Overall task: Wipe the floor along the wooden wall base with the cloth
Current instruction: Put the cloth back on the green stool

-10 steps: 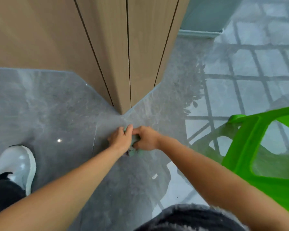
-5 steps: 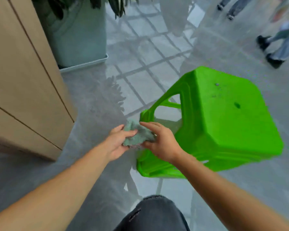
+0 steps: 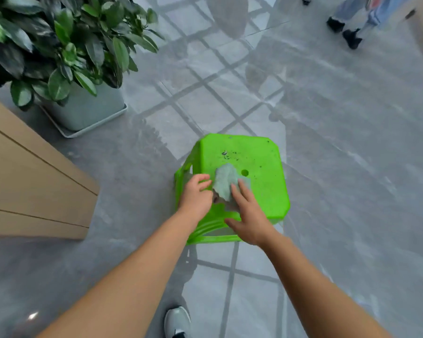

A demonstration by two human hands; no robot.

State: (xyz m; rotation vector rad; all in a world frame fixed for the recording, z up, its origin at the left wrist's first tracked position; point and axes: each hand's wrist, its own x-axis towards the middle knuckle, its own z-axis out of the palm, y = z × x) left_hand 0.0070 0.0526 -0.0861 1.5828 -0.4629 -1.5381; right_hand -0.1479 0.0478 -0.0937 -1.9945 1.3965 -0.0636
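- The cloth (image 3: 224,184) is pale grey-green, crumpled and peaked, with a darker fold at its near edge; it lies on the green stool (image 3: 259,181), toward the near-left corner of the seat.
- The left hand (image 3: 195,196) touches the cloth's left side, its fingers curled; whether they pinch it I cannot tell.
- The right hand (image 3: 248,217) lies flat on the cloth, fingers spread.
- The wooden wall base (image 3: 34,186) stands at left, well apart.
- A pale planter (image 3: 88,111) holds a leafy plant (image 3: 59,45) and sits in a tray (image 3: 93,125).
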